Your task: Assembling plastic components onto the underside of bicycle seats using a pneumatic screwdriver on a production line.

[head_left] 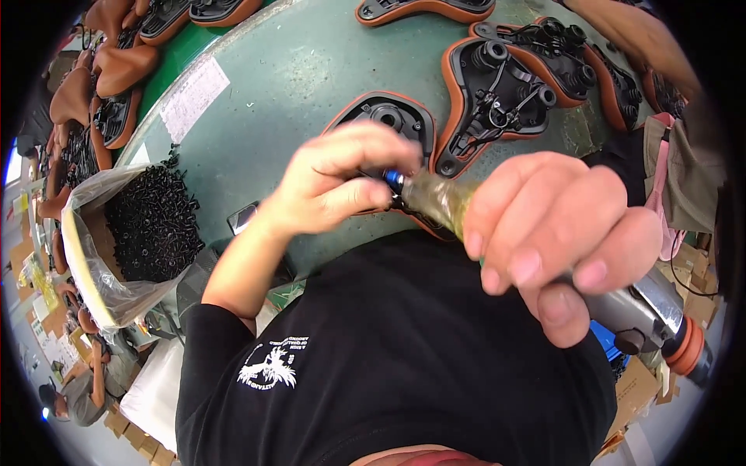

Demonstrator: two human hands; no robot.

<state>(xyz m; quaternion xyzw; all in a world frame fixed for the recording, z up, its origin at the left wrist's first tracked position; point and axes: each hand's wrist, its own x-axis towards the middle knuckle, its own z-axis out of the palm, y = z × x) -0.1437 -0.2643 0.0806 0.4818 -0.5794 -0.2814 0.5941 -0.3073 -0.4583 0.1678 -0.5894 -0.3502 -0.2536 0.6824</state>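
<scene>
My right hand is closed round a power screwdriver, whose front is wrapped in yellowish clear material. Its silver rear body with an orange ring comes out behind the hand. The tool's blue tip points left, toward my left hand. The left fingers are curled about the tip and smeared by motion; whether they pinch anything is hidden. Beneath the hands lies a bicycle saddle, underside up, black with a brown rim. Its lower part is covered by the hands and tool.
At left stands a plastic-lined box heaped with black screws. More upturned saddles lie on the green table. Others are stacked at upper left. A phone-like object rests beside my left forearm. Another person's arm reaches in at upper right.
</scene>
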